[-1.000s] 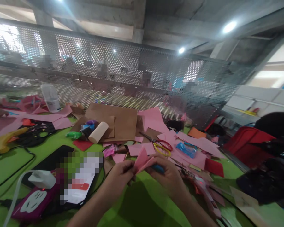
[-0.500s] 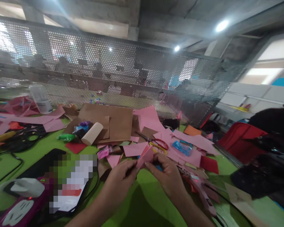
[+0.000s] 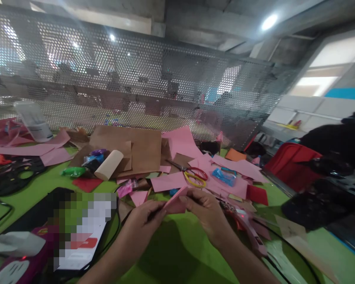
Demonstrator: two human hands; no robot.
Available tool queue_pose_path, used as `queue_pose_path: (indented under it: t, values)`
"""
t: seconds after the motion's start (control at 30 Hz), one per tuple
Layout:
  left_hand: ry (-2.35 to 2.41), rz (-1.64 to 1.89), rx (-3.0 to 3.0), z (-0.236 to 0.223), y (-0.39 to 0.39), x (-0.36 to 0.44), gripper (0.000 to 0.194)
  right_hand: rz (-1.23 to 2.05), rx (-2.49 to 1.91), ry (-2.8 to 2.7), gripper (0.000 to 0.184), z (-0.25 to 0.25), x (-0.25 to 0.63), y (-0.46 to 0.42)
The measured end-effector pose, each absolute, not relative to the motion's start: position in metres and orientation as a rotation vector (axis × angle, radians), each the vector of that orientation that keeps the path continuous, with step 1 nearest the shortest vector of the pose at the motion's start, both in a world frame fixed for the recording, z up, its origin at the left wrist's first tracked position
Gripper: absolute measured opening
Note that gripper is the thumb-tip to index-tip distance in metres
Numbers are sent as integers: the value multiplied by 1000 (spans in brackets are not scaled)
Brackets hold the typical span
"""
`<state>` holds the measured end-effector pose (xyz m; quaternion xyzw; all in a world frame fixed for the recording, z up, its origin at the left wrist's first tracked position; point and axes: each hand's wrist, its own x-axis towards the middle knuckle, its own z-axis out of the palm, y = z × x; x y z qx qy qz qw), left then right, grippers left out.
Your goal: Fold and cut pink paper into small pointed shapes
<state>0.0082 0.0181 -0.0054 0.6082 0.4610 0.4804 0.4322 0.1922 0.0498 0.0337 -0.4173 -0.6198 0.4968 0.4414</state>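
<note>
A small folded piece of pink paper [image 3: 176, 203] is held between both hands above the green table. My left hand [image 3: 146, 223] pinches its left edge with thumb and fingers. On the other side, my right hand [image 3: 202, 213] grips the right end, thumb pressed on the near face. The layers look flattened together. Just beyond the hands lie scissors [image 3: 195, 176] with red and yellow handles, resting among flat pink paper sheets [image 3: 168, 182]. A pink glue gun or similar corded tool [image 3: 250, 232] lies right of my right forearm.
Left of my hands lie a phone [image 3: 85, 236], its screen pixelated, and a purple power strip [image 3: 29, 252] with a white plug. Farther back are a cardboard tube [image 3: 109, 165], brown card [image 3: 144, 148] and a white cup [image 3: 34, 121]. A perforated metal screen [image 3: 136, 79] stands behind.
The folded pink paper has tilted from nearly upright with fanned layers to a flatter, lower angle. Both hands stay on it. The surroundings have shifted left in the view.
</note>
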Motion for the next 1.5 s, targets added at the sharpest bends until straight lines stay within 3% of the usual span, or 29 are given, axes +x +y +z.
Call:
queue_pose_path:
  t: [0.4, 0.83, 1.03, 1.4, 1.5]
  values:
    - [1109, 1272, 1203, 4, 16, 9, 22, 1192, -1065, -1374, 30, 28, 194, 53]
    - [1117, 1310, 1151, 6, 16, 8, 15, 1197, -1011, -1399, 18, 28, 192, 48]
    - [1072, 1222, 1284, 6, 15, 8, 30, 1224, -994, -1449, 16, 31, 189, 45]
    - [1290, 1089, 1686, -5, 13, 7, 33, 1175, -1041, -1462, 20, 27, 189, 44]
    - [1233, 1078, 1767, 2, 9, 8, 26, 1176, -1041, -1470, 17, 27, 188, 43]
